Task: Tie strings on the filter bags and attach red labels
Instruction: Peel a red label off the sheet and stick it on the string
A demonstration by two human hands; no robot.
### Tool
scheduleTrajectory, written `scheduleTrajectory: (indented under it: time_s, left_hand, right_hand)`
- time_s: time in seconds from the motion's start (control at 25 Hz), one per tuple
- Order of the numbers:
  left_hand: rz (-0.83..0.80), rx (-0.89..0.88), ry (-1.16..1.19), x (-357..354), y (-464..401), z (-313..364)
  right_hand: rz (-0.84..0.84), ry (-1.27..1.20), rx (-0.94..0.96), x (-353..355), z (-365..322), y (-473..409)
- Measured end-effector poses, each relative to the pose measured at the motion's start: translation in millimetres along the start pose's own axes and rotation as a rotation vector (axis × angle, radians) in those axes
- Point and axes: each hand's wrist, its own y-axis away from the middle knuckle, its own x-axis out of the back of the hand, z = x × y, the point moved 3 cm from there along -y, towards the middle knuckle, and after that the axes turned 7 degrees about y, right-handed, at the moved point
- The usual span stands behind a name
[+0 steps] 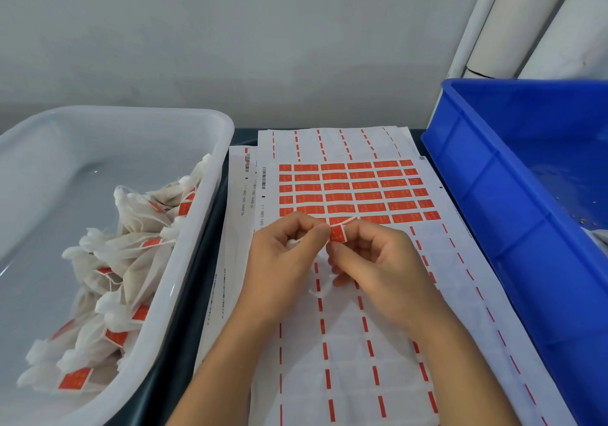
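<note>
Pinching a red label (337,234) between both thumbs and forefingers, the left hand (283,261) and right hand (371,261) hold it over the sticker sheet (355,192), probably folding it around the string (317,292); finished bags (131,244) fill the white tub (210,149).

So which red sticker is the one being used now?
Find the big label sheet between the white tub and the blue bin. Just below its red rows, both hands meet. The label pinched between them is the only one lifted off the paper.
</note>
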Motion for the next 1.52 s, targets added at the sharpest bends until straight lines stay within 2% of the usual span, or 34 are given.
scheduleTrajectory:
  time_s: [0.24, 0.36, 0.48, 0.6, 1.12, 1.52]
  left_hand:
    - [-0.001, 0.002, 0.018, 0.8, 1.0, -0.7]
    - [-0.006, 0.005, -0.005, -0.4, 0.8, -0.4]
    - [-0.036, -0.017, -0.063, -3.0, 1.1, -0.4]
    - [-0.045, -0.026, -0.064, -3.0, 1.2, -2.0]
    - [-0.03, -0.033, -0.1, -3.7, 1.1, -1.9]
    - [-0.04, -0.05, -0.16, -2.9, 1.1, 0.2]
  right_hand:
    - [-0.024, -0.012, 0.008, 1.9, -0.6, 0.6]
    - [0.001, -0.098, 0.0, 3.6, -2.0, 0.4]
    - [0.109, -0.034, 0.024, 8.3, -2.9, -0.2]
    - [0.144, 0.027, 0.039, 8.0, -3.0, -0.4]
    - [0.163, 0.118, 0.091, 7.4, -4.9, 1.0]
    - [0.205, 0.078, 0.066, 7.3, -4.9, 1.7]
